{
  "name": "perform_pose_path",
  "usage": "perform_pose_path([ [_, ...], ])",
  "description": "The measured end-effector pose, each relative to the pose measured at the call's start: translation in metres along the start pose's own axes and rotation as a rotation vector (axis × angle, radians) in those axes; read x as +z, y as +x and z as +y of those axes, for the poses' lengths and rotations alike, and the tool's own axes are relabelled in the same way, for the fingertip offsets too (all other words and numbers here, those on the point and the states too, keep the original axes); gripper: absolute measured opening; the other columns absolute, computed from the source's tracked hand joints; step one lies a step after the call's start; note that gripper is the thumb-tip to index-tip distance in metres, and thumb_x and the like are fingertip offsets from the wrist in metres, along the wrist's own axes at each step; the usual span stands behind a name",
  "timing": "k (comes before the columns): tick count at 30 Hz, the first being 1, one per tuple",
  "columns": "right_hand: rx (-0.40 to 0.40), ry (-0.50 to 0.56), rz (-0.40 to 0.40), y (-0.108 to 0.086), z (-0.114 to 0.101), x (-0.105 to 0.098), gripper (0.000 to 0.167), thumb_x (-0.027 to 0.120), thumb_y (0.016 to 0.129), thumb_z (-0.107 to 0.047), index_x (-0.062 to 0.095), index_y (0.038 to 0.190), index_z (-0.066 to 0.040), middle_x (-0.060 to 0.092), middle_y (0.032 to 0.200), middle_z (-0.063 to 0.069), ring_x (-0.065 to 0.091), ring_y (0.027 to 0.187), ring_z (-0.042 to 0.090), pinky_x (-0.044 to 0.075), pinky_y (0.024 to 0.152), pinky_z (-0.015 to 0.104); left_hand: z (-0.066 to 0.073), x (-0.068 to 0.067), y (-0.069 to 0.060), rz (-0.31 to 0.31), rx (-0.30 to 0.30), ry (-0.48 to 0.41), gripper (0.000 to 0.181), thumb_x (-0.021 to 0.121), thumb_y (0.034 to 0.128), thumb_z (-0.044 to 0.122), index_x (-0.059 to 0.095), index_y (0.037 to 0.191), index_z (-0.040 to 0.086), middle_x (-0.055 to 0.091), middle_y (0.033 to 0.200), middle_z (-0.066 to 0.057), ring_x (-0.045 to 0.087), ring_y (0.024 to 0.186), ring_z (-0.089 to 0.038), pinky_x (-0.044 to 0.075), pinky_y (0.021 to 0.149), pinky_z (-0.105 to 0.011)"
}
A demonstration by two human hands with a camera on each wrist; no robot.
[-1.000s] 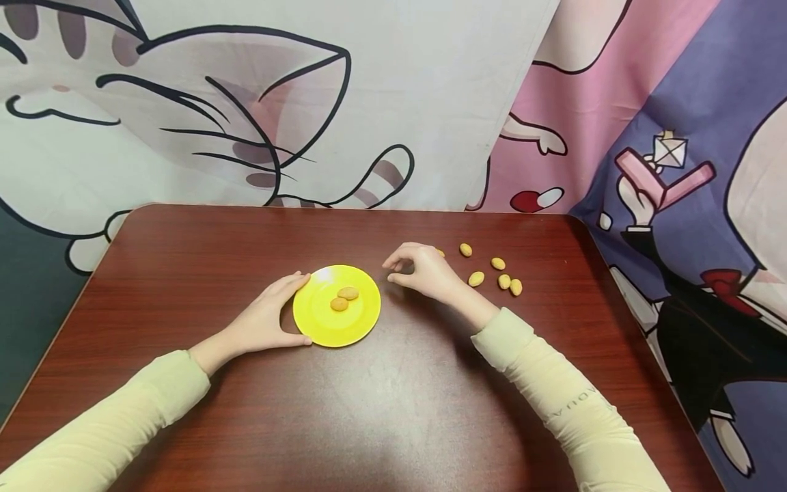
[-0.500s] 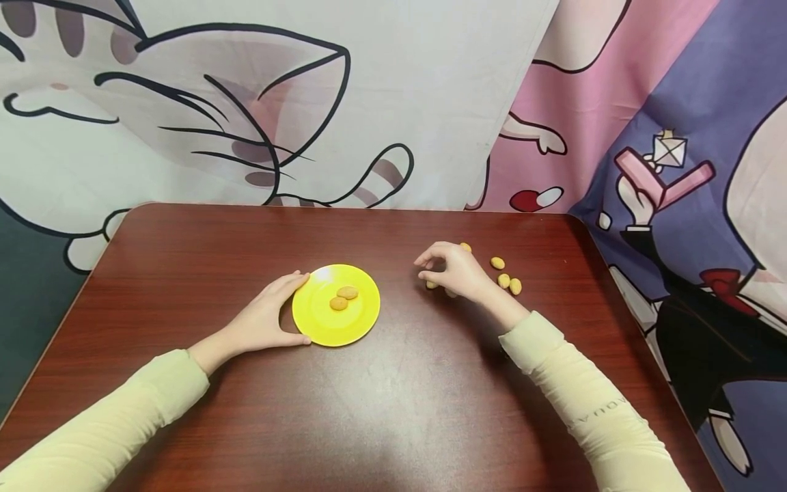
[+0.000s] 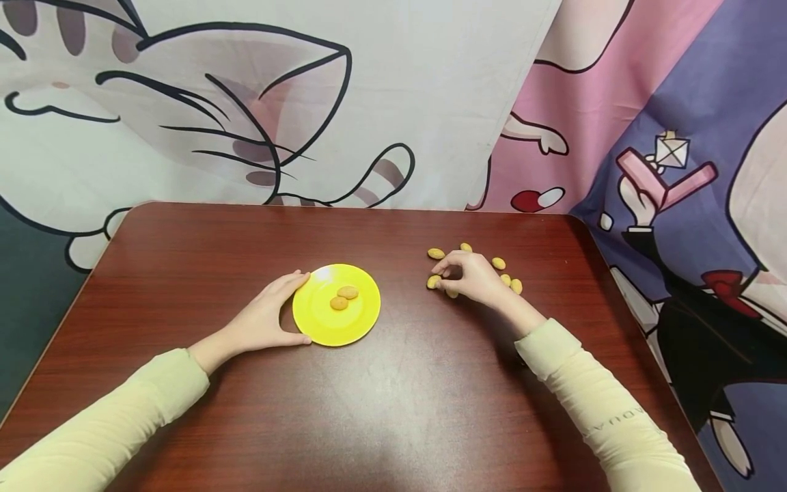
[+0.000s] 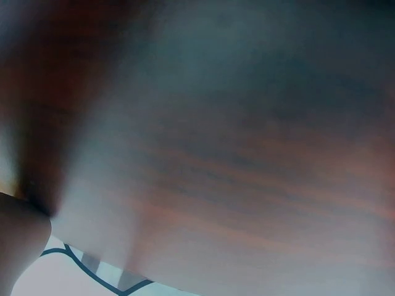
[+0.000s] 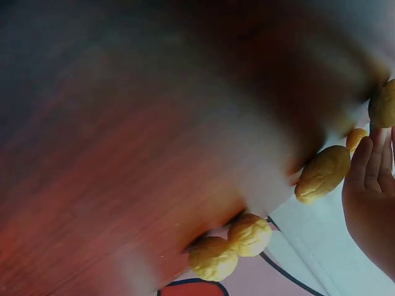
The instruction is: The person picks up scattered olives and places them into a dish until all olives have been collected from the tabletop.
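A round yellow plate [image 3: 335,328] lies on the table with two small yellow-brown, oval, nut-like pieces [image 3: 348,292] on it. My left hand [image 3: 261,321] grips its left edge, fingers at the far rim and thumb at the near rim. Farther right, my right hand [image 3: 479,279] reaches over scattered pieces of the same kind. Its thumb and index finger stand apart beside one oval piece [image 3: 433,281], which still rests on the table. Whether they pinch it is too small to tell. In the right wrist view, wrinkled pieces [image 5: 322,174] lie near the fingers.
Around the right hand lie several more oval pieces [image 3: 499,263], partly hidden by it. The reddish-brown wooden table [image 3: 369,417] ends in front of a cartoon-printed cloth [image 3: 443,102]. The left wrist view is mostly blurred tabletop.
The right hand has moved rightward from beside the plate to the scattered pieces, then slightly nearer to me. The left hand and the plate stay in place.
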State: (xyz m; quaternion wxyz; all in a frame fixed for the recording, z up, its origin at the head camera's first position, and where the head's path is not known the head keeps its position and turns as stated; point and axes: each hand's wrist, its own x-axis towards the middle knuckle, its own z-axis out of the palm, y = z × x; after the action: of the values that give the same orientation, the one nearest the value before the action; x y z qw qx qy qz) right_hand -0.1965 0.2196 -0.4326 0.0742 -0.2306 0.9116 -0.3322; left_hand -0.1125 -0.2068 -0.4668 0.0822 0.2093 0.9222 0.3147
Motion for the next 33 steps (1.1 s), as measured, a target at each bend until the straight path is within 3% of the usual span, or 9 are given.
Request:
perform_pose_path([
  [7, 0.015, 0.016, -0.019, -0.0015, 0.0038, 0.0001, 0.020, 0.086, 0.087, -0.005, 0.080, 0.106, -0.006, 0.078, 0.100, 0.009, 0.074, 0.092, 0.022, 0.057, 0.083, 0.028, -0.0009, 0.0000, 0.0007, -0.003, -0.002, 0.001, 0.117, 0.096, 0.0741, 0.041, 0.033, 0.165, 0.002, 0.033, 0.170, -0.025, 0.030, 0.158, -0.047, 0.035, 0.122, -0.071],
  [16, 0.017, -0.010, -0.040, 0.0016, 0.0050, 0.0008, 0.020, 0.086, 0.088, -0.006, 0.080, 0.107, -0.005, 0.078, 0.098, 0.008, 0.073, 0.092, 0.021, 0.058, 0.083, 0.030, -0.0007, 0.0004, 0.0005, -0.002, 0.008, -0.007, 0.118, 0.096, 0.0736, 0.041, 0.033, 0.164, 0.001, 0.033, 0.170, -0.025, 0.029, 0.158, -0.047, 0.034, 0.122, -0.070],
  [24, 0.040, 0.008, -0.060, 0.0031, 0.0058, -0.0005, 0.017, 0.087, 0.088, -0.009, 0.080, 0.104, -0.007, 0.076, 0.089, 0.005, 0.068, 0.081, 0.015, 0.052, 0.074, 0.023, -0.0015, 0.0011, 0.0012, -0.001, 0.006, -0.005, 0.117, 0.097, 0.0735, 0.040, 0.034, 0.164, 0.001, 0.033, 0.170, -0.025, 0.030, 0.158, -0.047, 0.034, 0.122, -0.070],
  [33, 0.033, -0.007, -0.060, 0.0047, 0.0020, -0.0002, 0.015, 0.086, 0.088, -0.009, 0.080, 0.102, -0.008, 0.076, 0.088, 0.004, 0.069, 0.080, 0.013, 0.053, 0.074, 0.025, -0.0016, 0.0005, 0.0009, -0.002, 0.010, -0.007, 0.117, 0.097, 0.0734, 0.040, 0.034, 0.164, 0.001, 0.033, 0.170, -0.025, 0.029, 0.158, -0.047, 0.034, 0.122, -0.070],
])
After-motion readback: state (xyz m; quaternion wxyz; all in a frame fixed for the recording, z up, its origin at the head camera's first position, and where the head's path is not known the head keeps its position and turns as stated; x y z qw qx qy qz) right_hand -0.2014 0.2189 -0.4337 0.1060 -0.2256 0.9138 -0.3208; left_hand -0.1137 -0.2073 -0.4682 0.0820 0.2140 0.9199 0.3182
